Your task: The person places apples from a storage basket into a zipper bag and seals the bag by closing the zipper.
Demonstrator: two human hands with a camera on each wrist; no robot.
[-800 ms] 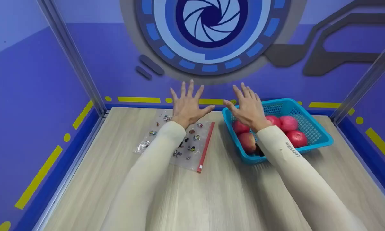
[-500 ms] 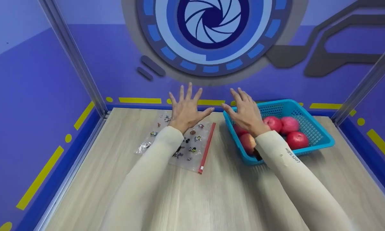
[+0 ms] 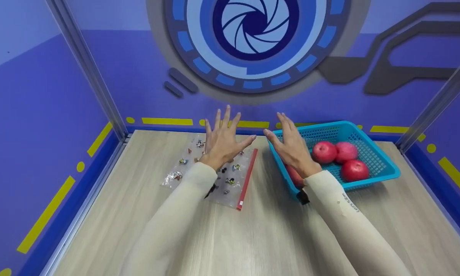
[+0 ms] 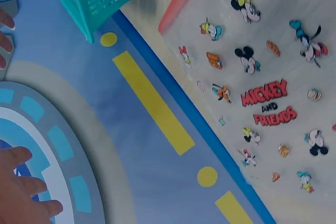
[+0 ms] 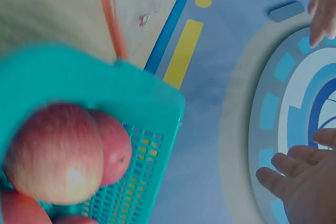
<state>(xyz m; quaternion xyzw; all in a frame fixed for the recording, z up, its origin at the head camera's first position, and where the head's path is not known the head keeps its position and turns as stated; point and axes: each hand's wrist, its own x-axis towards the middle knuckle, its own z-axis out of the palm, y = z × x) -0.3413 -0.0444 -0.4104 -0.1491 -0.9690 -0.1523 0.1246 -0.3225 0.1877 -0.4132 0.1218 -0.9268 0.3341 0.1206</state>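
Observation:
My left hand [image 3: 223,145] is held with fingers spread above a clear zip bag [image 3: 235,180], which has a red zip edge and small cartoon prints. The left wrist view shows the bag [image 4: 252,66] flat on the table, with the words "Mickey and Friends" on it. Over the left side of a blue plastic basket [image 3: 379,161], my right hand [image 3: 293,149] has its fingers straight and its thumb apart. Several red apples [image 3: 355,170] lie in the basket; my right hand and forearm hide part of them. One large apple [image 5: 55,153] fills much of the basket in the right wrist view. Both hands hold nothing.
A wood-grain table [image 3: 222,237] carries the bag and basket. Blue panels with yellow marks [image 3: 167,121] stand at the back and both sides, with metal posts [image 3: 95,84] at the corners. A small black object [image 3: 302,197] shows beneath my right wrist.
Both hands have lowered a little in the head view, and the right hand has turned more sideways with its fingers closer together. The bag and basket stay in place.

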